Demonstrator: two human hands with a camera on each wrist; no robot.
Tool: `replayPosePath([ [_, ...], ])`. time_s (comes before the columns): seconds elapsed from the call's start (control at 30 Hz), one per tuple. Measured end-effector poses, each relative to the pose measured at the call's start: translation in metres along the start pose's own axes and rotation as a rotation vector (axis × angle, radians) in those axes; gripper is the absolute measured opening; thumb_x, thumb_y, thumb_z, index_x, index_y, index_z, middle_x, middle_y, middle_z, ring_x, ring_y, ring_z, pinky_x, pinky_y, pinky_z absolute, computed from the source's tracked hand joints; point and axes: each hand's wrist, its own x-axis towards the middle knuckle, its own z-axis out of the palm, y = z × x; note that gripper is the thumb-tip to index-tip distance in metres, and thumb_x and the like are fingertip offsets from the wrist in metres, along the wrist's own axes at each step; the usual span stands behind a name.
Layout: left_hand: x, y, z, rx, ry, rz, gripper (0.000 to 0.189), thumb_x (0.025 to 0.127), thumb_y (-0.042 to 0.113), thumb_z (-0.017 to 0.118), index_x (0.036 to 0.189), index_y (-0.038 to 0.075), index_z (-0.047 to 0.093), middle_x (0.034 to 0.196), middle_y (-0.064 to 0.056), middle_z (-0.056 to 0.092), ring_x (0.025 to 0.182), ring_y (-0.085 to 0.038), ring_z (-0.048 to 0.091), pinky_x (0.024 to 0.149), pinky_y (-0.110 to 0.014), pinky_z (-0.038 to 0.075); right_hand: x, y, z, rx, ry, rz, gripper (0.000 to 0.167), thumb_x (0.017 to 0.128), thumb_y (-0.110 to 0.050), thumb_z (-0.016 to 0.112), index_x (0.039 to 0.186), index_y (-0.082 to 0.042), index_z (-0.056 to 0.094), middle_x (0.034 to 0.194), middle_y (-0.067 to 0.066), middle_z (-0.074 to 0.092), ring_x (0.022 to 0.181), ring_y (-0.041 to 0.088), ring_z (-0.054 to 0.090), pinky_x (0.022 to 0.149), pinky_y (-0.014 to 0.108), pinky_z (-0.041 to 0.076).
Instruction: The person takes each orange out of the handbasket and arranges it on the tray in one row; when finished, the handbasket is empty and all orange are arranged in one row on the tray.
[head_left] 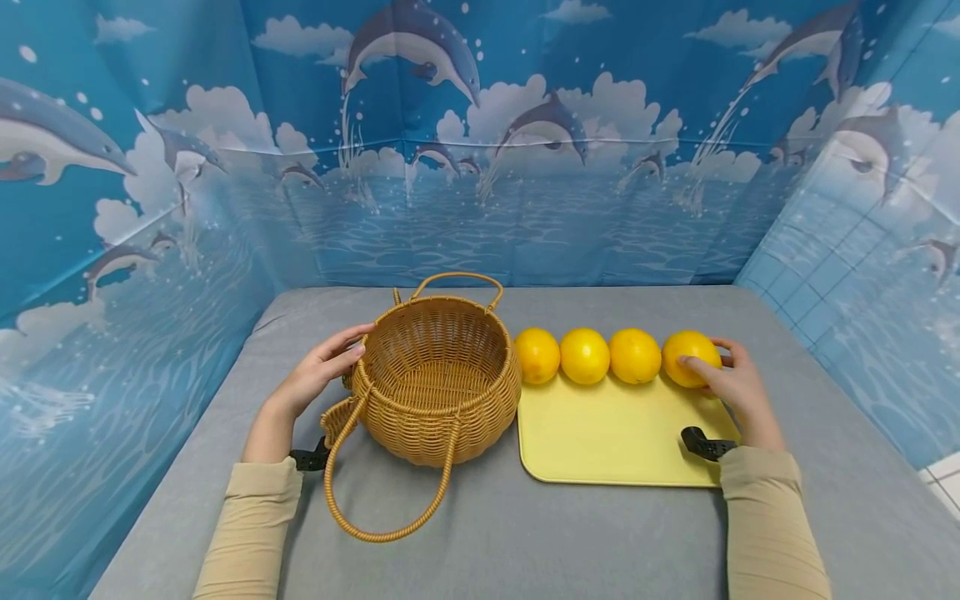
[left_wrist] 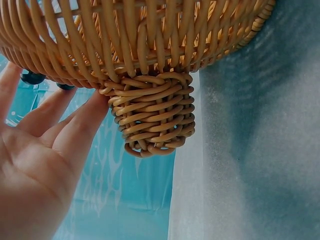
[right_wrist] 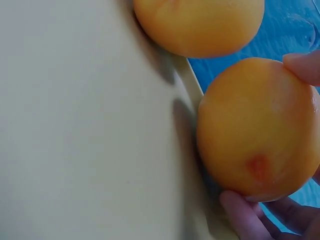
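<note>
A round wicker basket (head_left: 442,433) stands left of the middle of the table with its mouth upward. My left hand (head_left: 315,372) touches its left rim with mostly straight fingers. In the left wrist view, the fingers (left_wrist: 82,125) rest against the woven wall beside a small wicker knob (left_wrist: 155,115) and black beads. My right hand (head_left: 738,383) grips the rightmost orange (head_left: 686,354) between thumb and fingers, at the far right of the yellow tray (head_left: 622,442). In the right wrist view, fingertips hold this orange (right_wrist: 257,130) from two sides.
Several more oranges (head_left: 585,356) line the tray's far edge, from the basket's side to the gripped one. One hoop handle (head_left: 390,533) of the basket droops toward the front; the other (head_left: 459,275) rises behind. A dolphin-print curtain (head_left: 480,208) surrounds the grey table (head_left: 585,542).
</note>
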Motion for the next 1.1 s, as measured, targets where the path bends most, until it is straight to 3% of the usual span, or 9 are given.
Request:
replayPosePath([
  [0.73, 0.0001, -0.0004, -0.0006, -0.001, 0.0, 0.008, 0.049, 0.1, 0.029, 0.047, 0.145, 0.015, 0.037, 0.15, -0.007, 0.028, 0.135, -0.031, 0.027, 0.102, -0.054, 0.03, -0.001, -0.0052, 0.003, -0.05, 0.0, 0.032, 0.097, 0.085, -0.053, 0.061, 0.148, 0.003, 0.012, 0.132, 0.038, 0.028, 0.11, 0.046, 0.041, 0.063, 0.026, 0.052],
  [1.1, 0.0009, 0.0011, -0.0009, 0.015, -0.004, 0.0, 0.049, 0.1, 0.031, 0.048, 0.146, 0.017, 0.037, 0.149, -0.008, 0.03, 0.131, -0.031, 0.034, 0.094, -0.042, 0.04, -0.0006, -0.0042, 0.0038, -0.045, 0.011, 0.032, 0.096, 0.085, -0.053, 0.061, 0.147, 0.002, 0.013, 0.132, 0.037, 0.031, 0.108, 0.044, 0.042, 0.064, 0.025, 0.052],
])
